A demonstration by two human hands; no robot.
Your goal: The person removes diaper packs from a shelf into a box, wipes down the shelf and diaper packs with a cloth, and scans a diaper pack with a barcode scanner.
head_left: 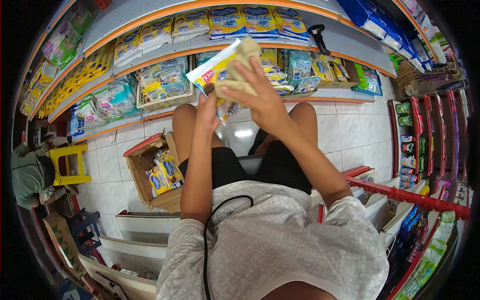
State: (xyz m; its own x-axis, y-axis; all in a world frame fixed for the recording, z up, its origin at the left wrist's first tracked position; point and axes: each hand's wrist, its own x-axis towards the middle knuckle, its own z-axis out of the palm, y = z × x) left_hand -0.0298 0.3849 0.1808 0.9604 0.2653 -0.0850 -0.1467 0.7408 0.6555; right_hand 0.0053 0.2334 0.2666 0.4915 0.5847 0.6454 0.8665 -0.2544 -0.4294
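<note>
Between my hands, in front of the shelf, is a yellow and white package (211,73), tilted. My left hand (207,111) grips its lower edge with closed fingers. A crumpled beige cloth (246,52) lies against the package's right side. My right hand (257,92) presses that cloth onto the package, its fingers bent over the cloth. Behind them, rows of yellow and blue packs (227,21) stand on the upper shelf, and a basket of small packs (165,82) sits on the lower one.
An open cardboard box (140,172) with yellow packs stands on the floor by my left leg. A yellow stool (71,165) and a crouching person (31,175) are at the far left. A black scanner (319,39) hangs at the shelf edge. Red racks (420,195) stand right.
</note>
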